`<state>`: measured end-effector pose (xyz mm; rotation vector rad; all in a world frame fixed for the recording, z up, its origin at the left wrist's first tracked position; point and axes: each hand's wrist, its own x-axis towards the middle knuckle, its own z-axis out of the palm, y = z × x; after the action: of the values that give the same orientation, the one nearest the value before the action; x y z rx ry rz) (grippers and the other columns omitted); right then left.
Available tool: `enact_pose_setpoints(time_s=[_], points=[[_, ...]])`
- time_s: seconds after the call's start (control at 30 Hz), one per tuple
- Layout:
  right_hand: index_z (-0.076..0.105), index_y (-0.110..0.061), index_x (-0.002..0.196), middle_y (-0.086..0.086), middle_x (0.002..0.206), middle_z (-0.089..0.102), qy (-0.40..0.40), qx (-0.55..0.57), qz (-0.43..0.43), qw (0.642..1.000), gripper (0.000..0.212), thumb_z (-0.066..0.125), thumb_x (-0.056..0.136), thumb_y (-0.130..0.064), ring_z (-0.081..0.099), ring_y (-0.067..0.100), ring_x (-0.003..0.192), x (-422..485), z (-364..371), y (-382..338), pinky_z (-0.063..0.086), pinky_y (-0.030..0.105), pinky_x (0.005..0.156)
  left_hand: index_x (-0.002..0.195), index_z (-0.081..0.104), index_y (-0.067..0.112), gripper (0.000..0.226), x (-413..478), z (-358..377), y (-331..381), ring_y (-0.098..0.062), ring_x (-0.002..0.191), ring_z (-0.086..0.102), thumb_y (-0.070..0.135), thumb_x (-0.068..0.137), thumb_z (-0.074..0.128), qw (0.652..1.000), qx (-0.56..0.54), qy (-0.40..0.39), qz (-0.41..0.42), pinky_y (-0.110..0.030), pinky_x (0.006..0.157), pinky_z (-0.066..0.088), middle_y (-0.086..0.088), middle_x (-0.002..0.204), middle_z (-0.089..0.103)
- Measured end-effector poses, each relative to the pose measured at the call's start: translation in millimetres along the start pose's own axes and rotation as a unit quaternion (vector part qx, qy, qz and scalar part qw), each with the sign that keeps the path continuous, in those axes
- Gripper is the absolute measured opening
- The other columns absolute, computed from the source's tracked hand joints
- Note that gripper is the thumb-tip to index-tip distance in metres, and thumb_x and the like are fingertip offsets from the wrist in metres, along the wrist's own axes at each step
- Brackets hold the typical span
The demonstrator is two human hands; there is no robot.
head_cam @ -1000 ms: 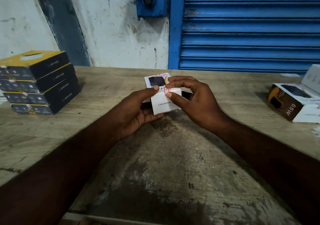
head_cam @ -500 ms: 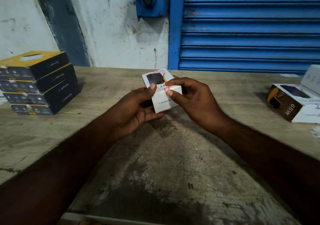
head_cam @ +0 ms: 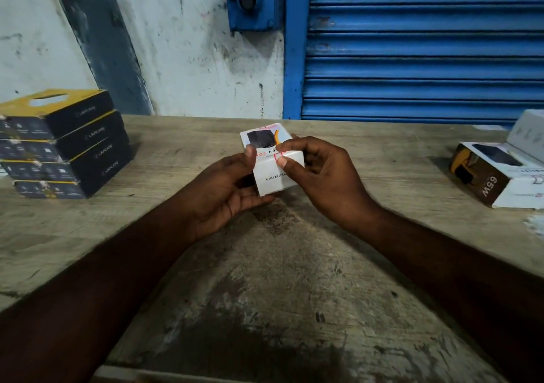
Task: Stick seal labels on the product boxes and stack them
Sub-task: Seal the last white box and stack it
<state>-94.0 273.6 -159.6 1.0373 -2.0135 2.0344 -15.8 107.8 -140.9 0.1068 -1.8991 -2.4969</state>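
Movement over the last second is slight: I see the white box (head_cam: 273,181) tip a little and settle back, with both hands staying where they were, raised just over the middle of the table (head_cam: 294,279). My left hand (head_cam: 223,188) cradles the box from below and the left side, fingers curled under it and thumb laid on its top face. My right hand (head_cam: 329,176) wraps the far right side, its thumb pressed down on the red-outlined seal label (head_cam: 277,157), which sits across the edge where the top face meets the near flap. The thumb has not left that spot, so I judge the label is already placed and is only being rubbed flat. That puts the sealing of this box near its end, with stacking not yet begun. Far to the left stands the stack of dark boxes (head_cam: 67,144), four high, well apart from my hands. At the right edge lie other product boxes (head_cam: 497,182), which I take to be waiting for labels, though I cannot tell whether they carry any.
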Motion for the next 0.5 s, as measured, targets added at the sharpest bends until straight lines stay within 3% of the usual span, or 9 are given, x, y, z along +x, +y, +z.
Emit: enact_pose_setpoints(time_s=[0.27, 0.5], points=[[0.074, -0.014, 0.101, 0.004, 0.108, 0.076, 0.006, 0.006, 0.007, 1.000, 0.017, 0.074, 0.089, -0.003, 0.073, 0.017, 0.101, -1.1, 0.7, -1.9, 0.060, 0.043, 0.092, 0.121, 0.064, 0.016, 0.047, 0.7, -0.8, -0.6, -0.033, 0.113, 0.068, 0.044, 0.084, 0.057, 1.000, -0.007, -0.004, -0.005, -0.038, 0.089, 0.060, -0.017, 0.123, 0.070], [0.073, -0.013, 0.108, 0.004, 0.113, 0.075, -0.013, 0.011, 0.027, 0.999, 0.017, 0.065, 0.096, -0.003, 0.071, 0.013, 0.106, 0.6, -0.7, -3.4, 0.056, 0.028, 0.093, 0.118, 0.066, 0.017, 0.045, 1.6, -1.5, 0.1, -0.036, 0.115, 0.067, 0.045, 0.084, 0.056, 1.000, 0.000, 0.006, -0.009, -0.042, 0.092, 0.057, -0.018, 0.121, 0.070]])
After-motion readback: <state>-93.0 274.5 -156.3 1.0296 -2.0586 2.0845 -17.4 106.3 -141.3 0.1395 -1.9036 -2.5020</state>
